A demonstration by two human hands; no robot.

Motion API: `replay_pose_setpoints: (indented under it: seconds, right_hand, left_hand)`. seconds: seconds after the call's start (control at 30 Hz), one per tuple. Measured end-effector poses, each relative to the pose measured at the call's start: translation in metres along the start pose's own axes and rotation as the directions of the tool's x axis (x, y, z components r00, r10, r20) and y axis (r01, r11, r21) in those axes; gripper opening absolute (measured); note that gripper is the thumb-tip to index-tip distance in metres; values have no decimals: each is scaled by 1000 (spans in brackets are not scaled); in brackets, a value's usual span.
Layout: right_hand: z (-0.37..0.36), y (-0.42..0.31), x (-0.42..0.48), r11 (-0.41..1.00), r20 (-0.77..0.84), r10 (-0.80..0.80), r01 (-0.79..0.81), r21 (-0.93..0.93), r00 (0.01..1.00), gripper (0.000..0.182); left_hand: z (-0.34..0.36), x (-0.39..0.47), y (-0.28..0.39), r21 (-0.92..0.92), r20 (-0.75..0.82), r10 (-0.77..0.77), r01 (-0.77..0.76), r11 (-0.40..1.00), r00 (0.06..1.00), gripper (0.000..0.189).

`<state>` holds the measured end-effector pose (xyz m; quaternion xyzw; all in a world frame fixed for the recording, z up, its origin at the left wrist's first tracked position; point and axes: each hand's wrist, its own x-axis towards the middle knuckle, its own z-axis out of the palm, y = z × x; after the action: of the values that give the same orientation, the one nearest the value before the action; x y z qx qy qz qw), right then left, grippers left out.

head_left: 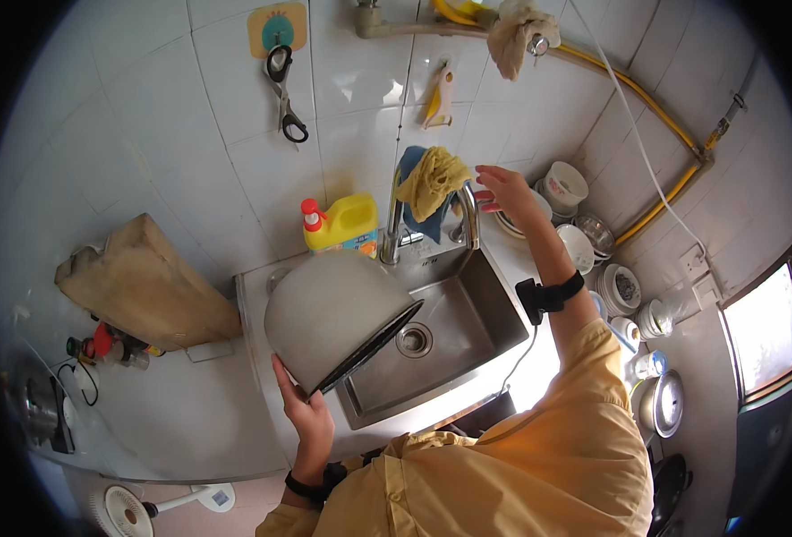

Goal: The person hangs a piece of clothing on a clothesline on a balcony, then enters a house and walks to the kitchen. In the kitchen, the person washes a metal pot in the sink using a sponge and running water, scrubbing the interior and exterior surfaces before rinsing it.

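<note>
My left hand (305,409) grips the dark rim of a large grey pot or bowl (335,315), which is tilted on its side over the left part of the steel sink (463,322). What is inside it is hidden. My right hand (507,194) is raised with its fingers apart and holds nothing. It is just right of the curved metal faucet (470,215), near the stacked bowls. A yellow cloth (434,182) and a blue cloth (415,216) hang over the faucet.
A yellow jug with a red pump (352,221) stands behind the pot. Left of the sink a large brown paper bag (161,288) leans by the wall. Bowls (565,184) crowd the right counter. Scissors (282,94) and a peeler (441,97) hang on the tiles. A cable trails from my right wrist strap.
</note>
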<state>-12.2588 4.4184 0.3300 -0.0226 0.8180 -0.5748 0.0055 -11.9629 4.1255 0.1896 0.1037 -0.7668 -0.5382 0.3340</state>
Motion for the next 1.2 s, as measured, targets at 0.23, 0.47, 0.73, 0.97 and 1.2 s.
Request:
replay_pose_setpoints:
  seconds: [0.23,0.47,0.73,0.97,1.2]
  right_hand:
    - [-17,120,-53,845,47,-187,185,-501,981,17]
    - [-5,174,-110,854,261,-24,155,-497,965,19]
    - [11,198,-121,859,442,50,187,-476,895,24]
    - [40,230,-126,701,509,-54,395,-593,859,34]
    - [88,216,-137,889,675,197,160,-428,711,38]
  left_hand:
    - [0,-11,-36,-32,101,110,-107,994,989,66]
    - [21,-19,-37,41,32,37,-39,998,999,69]
    - [23,-18,-27,-103,3,-364,362,926,932,65]
    - [-4,-11,-5,-480,365,-838,854,203,404,29]
    - [-19,-30,21,-544,356,-855,828,138,377,31]
